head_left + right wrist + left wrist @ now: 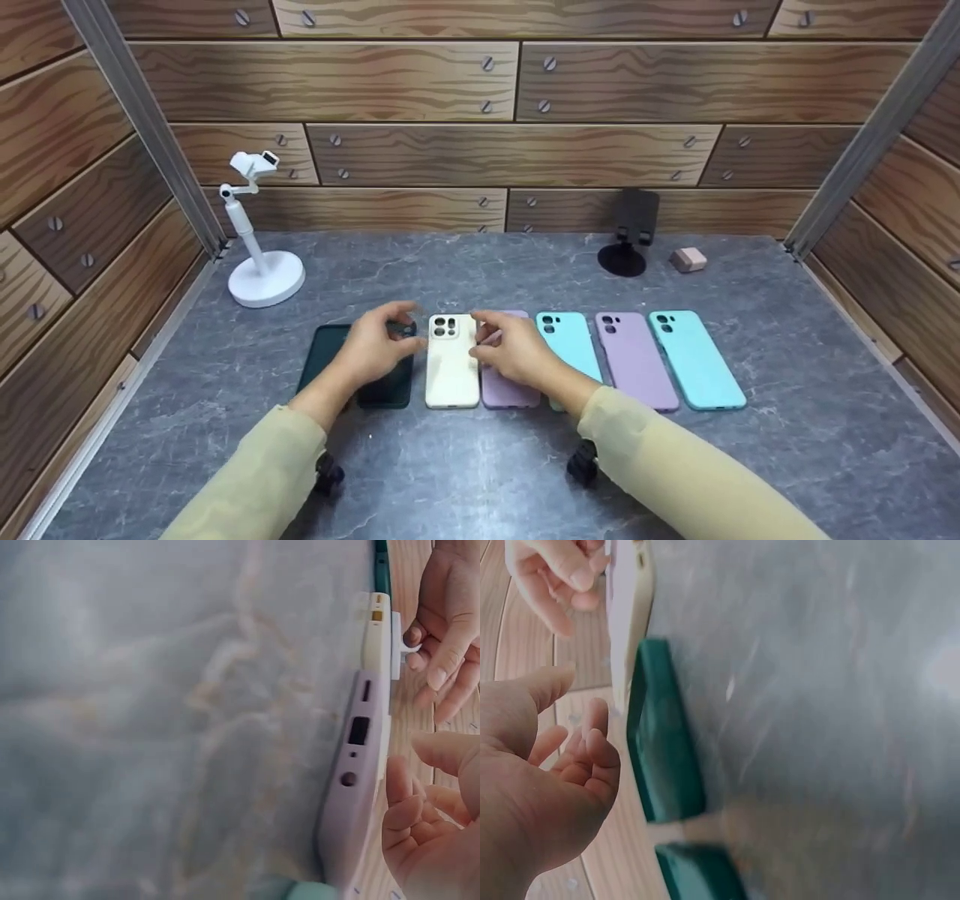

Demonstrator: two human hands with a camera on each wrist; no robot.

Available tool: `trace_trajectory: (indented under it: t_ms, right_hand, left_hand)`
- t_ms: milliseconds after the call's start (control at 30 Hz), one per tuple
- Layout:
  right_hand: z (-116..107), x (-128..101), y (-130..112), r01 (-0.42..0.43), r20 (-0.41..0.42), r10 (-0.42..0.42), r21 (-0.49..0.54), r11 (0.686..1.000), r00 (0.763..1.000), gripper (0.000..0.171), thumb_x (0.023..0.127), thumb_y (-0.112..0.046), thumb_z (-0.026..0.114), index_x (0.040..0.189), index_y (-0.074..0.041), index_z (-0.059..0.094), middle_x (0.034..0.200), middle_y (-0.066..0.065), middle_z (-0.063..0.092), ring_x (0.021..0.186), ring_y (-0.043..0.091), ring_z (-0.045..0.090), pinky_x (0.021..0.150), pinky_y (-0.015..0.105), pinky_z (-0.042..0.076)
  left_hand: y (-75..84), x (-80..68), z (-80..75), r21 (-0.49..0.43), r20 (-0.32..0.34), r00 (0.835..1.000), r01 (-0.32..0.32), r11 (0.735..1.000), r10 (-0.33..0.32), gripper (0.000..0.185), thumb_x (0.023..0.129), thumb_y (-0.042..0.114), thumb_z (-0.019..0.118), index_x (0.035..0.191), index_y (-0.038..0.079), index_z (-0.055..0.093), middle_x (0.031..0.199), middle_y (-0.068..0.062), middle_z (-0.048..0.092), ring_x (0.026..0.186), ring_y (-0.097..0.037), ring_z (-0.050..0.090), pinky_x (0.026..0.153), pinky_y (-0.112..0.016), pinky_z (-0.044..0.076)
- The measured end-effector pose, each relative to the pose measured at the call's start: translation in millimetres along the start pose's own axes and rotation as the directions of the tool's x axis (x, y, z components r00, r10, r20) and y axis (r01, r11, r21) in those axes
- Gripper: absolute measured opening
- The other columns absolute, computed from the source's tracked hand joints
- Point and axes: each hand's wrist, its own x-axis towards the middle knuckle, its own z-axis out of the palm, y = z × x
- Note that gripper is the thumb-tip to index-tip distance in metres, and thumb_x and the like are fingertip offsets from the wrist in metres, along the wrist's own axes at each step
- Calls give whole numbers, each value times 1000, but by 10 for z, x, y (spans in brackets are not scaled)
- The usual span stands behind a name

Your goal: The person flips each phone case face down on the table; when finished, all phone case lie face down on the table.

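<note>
A cream phone case [452, 375] lies on the table between my two hands. My left hand [373, 346] is over a dark green phone case [386, 390], thumb and fingers apart and holding nothing. Another dark green case [319, 352] lies partly hidden behind that wrist. On the other side, my right hand [517, 349] hovers over a lilac phone case [510, 394] beside the cream one, fingers loosely bent. Nothing is held in it; its fingertips reach the cream case's right edge in the head view, but whether they touch cannot be told. The right wrist view shows the lilac case's [349, 787] port end.
Rightward in the row lie a turquoise case [570, 349], another lilac case [637, 364] and another turquoise case [699, 364]. Behind stand a white phone stand [266, 277] at left, a black stand [637, 214] and a small pinkish block [688, 260] at right. Wood-patterned walls surround the table.
</note>
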Motion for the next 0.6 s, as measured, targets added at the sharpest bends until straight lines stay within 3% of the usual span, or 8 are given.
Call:
trace_trajectory:
  t_ms: [200, 400, 600]
  right_hand:
    - [9, 35, -114, 31, 21, -30, -43, 999, 999, 54, 97, -13, 78, 147, -3, 61, 104, 0, 74, 85, 13, 66, 67, 28, 54]
    - [120, 100, -268, 49, 36, -48, -39, 998, 998, 51, 97, -15, 79, 145, -3, 63, 101, 0, 74, 82, 15, 68, 65, 29, 55]
    - [305, 175, -464, 61, 78, -57, -51, 997, 995, 51, 98, -18, 79, 145, -4, 63, 102, -1, 75, 93, 17, 71, 78, 34, 59]
  left_hand:
    - [-108, -18, -245, 25, -14, 1000, 13, 1000, -13, 55, 95, 13, 81, 145, 3, 62, 126, -17, 68, 102, -30, 67, 88, -45, 56]
    - [-236, -35, -384, 24, -28, 1000, 4, 1000, -3, 49, 95, 12, 80, 139, -3, 64, 121, -22, 68, 103, -33, 65, 92, -47, 54]
    - [-362, -75, -486, 47, -22, 999, 35, 998, -34, 46, 96, 11, 79, 138, -4, 65, 114, -18, 69, 104, -31, 65, 92, -48, 54]
